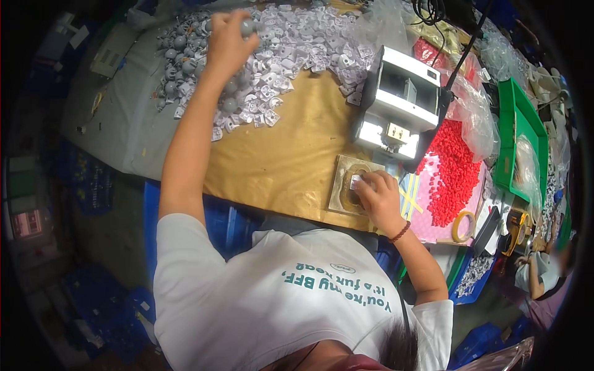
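Gold tabletop | right fingers pinch white piece, long axis seemingly near-far | left fingers grip grey ball

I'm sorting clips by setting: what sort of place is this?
Most likely a small-parts assembly workshop: there's a wide heap of pale plastic parts, a boxy white-and-black bench machine, and a pile of small red plastic pieces.

Left arm stretches forward, left grip curled; right elbow bends, right grip pinching.
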The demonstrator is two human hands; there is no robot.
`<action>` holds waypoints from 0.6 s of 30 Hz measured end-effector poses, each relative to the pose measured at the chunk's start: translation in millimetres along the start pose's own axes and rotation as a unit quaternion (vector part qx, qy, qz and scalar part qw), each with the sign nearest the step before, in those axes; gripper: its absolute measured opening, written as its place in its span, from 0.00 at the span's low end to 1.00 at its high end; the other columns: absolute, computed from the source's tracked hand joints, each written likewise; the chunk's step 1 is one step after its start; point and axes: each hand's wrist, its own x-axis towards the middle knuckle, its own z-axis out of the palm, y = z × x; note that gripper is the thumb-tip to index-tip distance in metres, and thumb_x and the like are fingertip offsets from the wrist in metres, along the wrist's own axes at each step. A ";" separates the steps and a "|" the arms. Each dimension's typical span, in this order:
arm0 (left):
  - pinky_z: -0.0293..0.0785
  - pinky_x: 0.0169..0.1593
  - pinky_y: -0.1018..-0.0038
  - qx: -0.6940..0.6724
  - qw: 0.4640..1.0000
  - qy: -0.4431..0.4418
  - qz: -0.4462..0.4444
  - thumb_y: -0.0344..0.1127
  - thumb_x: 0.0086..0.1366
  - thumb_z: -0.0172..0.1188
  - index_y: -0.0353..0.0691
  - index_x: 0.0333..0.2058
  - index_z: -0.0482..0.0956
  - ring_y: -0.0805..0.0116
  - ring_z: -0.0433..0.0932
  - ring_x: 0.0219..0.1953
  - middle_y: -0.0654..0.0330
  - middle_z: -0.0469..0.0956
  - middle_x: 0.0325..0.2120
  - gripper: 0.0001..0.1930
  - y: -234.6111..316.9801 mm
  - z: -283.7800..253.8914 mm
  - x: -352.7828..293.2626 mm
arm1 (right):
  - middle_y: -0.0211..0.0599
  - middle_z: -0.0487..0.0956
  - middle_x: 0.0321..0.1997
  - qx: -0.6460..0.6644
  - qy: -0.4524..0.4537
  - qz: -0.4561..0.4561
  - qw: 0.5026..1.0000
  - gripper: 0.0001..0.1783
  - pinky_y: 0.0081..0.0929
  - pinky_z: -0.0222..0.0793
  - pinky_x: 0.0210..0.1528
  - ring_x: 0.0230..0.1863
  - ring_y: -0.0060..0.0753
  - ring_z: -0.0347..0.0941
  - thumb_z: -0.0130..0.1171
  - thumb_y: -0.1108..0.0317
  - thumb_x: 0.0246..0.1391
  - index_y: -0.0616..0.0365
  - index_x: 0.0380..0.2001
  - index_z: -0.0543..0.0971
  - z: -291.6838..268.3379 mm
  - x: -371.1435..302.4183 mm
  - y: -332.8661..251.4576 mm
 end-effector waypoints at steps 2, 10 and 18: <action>0.76 0.48 0.65 -0.078 0.994 0.071 0.019 0.37 0.55 0.68 0.45 0.49 0.76 0.55 0.77 0.42 0.53 0.72 0.44 0.22 16.1 -21.8 10.0 | 0.39 0.76 0.44 0.044 0.015 0.042 0.998 0.19 0.40 0.66 0.48 0.48 0.45 0.71 0.69 0.73 0.43 0.54 0.41 0.76 8.7 -3.9 2.1; 0.74 0.47 0.71 -0.215 0.974 -0.037 0.058 0.38 0.60 0.68 0.41 0.52 0.75 0.63 0.78 0.44 0.55 0.76 0.45 0.22 57.6 -22.2 -6.4 | 0.44 0.77 0.46 0.198 0.058 0.115 0.972 0.18 0.34 0.72 0.45 0.45 0.46 0.74 0.67 0.75 0.49 0.61 0.45 0.76 -24.5 13.4 7.0; 0.74 0.49 0.66 -0.155 0.965 -0.209 0.007 0.35 0.60 0.67 0.36 0.48 0.78 0.61 0.77 0.48 0.53 0.78 0.46 0.18 49.9 10.8 -58.1 | 0.40 0.80 0.39 0.267 0.111 0.096 0.953 0.08 0.28 0.73 0.42 0.40 0.37 0.77 0.62 0.81 0.52 0.64 0.37 0.79 -47.0 54.8 -3.3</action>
